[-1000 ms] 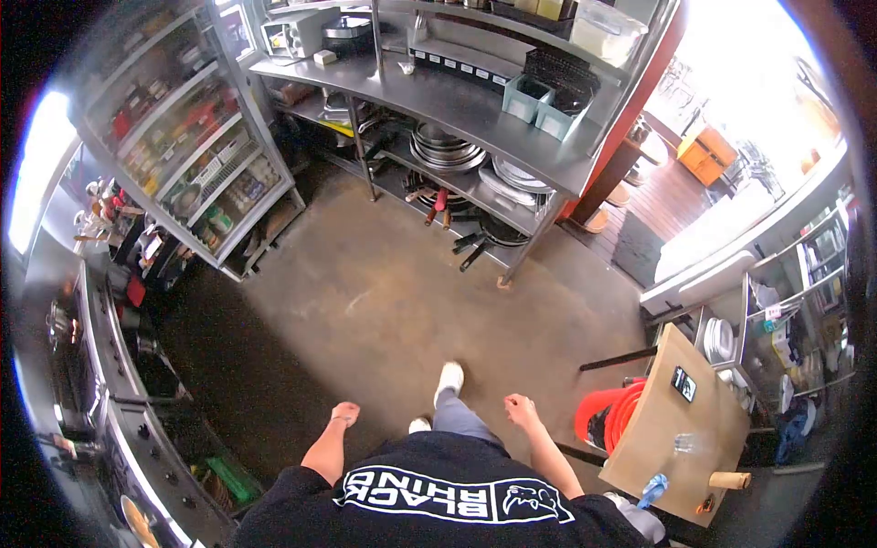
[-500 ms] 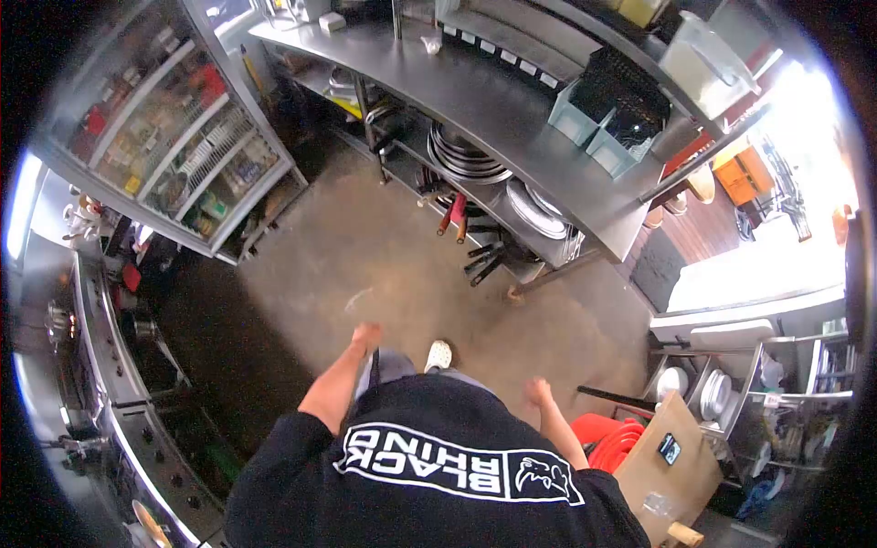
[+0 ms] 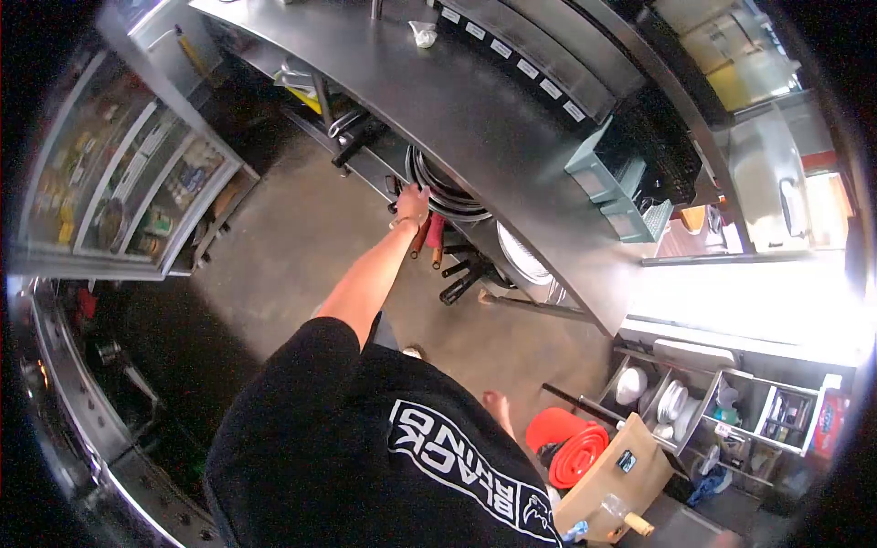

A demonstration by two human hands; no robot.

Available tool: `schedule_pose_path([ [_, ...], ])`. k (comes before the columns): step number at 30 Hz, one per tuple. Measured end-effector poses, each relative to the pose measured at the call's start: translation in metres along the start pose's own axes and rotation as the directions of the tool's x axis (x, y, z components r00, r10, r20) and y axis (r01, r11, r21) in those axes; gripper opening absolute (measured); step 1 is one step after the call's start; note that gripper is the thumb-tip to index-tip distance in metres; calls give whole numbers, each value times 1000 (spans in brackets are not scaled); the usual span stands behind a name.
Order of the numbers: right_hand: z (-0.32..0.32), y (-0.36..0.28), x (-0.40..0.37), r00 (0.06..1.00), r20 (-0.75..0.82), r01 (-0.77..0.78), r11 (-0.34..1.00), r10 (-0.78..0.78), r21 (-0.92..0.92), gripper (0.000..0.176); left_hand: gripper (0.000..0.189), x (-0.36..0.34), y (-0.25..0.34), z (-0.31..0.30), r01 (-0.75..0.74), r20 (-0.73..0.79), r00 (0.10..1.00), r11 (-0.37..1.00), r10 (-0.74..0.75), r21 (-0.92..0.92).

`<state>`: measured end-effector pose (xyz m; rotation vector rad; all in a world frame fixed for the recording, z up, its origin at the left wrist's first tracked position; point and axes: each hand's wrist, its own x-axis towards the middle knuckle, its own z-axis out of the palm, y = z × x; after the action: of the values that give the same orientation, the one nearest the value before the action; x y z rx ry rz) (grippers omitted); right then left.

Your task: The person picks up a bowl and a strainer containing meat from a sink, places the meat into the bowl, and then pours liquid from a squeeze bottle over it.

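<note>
Reach stage, it seems: left grip (image 3: 414, 203) at nested bowls (image 3: 448, 195) below steel surface (image 3: 457, 100), spread or closed can't tell; right grip (image 3: 496, 402) well apart from surface, likewise unreadable; drawing bowls out would call for clearing surface's edge.

Single view, worn on head: wide, dark-cornered, looking forward and steeply down. Black shirt (image 3: 301, 429) nearest lens, this side of steel table (image 3: 457, 100); table crosses view diagonally, seen from above. Glass-fronted cabinet (image 3: 128, 173) left of table, floor (image 3: 283, 247) before table, both in frame.
</note>
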<state>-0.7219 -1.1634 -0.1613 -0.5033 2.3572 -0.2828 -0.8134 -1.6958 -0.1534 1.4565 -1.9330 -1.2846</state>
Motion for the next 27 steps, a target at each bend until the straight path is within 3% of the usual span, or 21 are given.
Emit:
schedule_pose_path([
  [2, 20, 1, -24, 966, 113, -248, 960, 234, 129, 24, 35, 22, 21, -4, -89, -98, 991, 996, 87, -11],
  [6, 54, -2, -50, 967, 52, -254, 937, 249, 238, 23, 51, 54, 21, 8, -93, -46, 994, 984, 101, 155],
  [8, 51, -30, -44, 950, 90, -312, 895, 299, 320, 23, 52, 50, 41, -6, 23, 59, 998, 975, -36, 220],
  [10, 45, -61, -28, 923, 160, -383, 793, 350, 473, 24, 54, 53, 34, -2, -41, 59, 998, 968, 27, 249],
  [12, 34, -90, -5, 879, 270, -461, 556, 393, 692, 27, 56, 63, 38, -3, 59, 162, 981, 963, -105, 264],
  [13, 35, -94, 9, 896, 270, -431, 544, 353, 720, 28, 56, 77, 5, 27, 61, 168, 980, 963, -108, 262],
  [14, 31, -96, 30, 1000, 1, -6, 936, 7, 351, 27, 57, 91, -29, 56, -193, 153, 977, 916, 147, 351],
  [15, 32, -90, 52, 901, -46, 417, 889, -432, -188, 26, 58, 100, -56, 78, -420, 162, 907, 796, 390, 437],
  [16, 2, -131, 57, 994, -9, 112, 960, -113, 258, 25, 58, 96, -46, 69, -415, 163, 909, 799, 383, 435],
  [17, -37, -189, 66, 971, 163, -237, 747, 173, 621, 24, 60, 86, -18, 45, -320, 153, 946, 906, 287, 278],
  [18, -45, -201, 84, 975, 137, -223, 751, 176, 622, 24, 62, 77, 7, 21, -206, 159, 969, 972, 187, 113],
  [19, -51, -211, 100, 978, 110, -207, 754, 178, 624, 24, 62, 71, 19, 5, -206, 162, 969, 972, 186, 114],
  [21, -96, -273, 115, 978, 45, -194, 817, 202, 543, 24, 64, 62, 33, -15, 107, 186, 977, 994, -100, -25],
  [24, -123, -316, 148, 996, -10, -55, 727, 85, 684, 30, 69, 64, 8, -13, 20, 150, 989, 996, -6, -91],
  [25, -127, -324, 160, 999, -23, -18, 691, 49, 722, 34, 73, 73, -20, 7, -77, 111, 989, 976, 100, -202],
  [26, -133, -335, 169, 999, -19, -21, 692, 50, 722, 34, 73, 73, -25, 8, -73, 111, 989, 977, 97, -200],
  [27, -138, -349, 174, 998, -44, 6, 661, 42, 751, 39, 74, 72, -29, 8, -196, 28, 979, 974, 200, -116],
])
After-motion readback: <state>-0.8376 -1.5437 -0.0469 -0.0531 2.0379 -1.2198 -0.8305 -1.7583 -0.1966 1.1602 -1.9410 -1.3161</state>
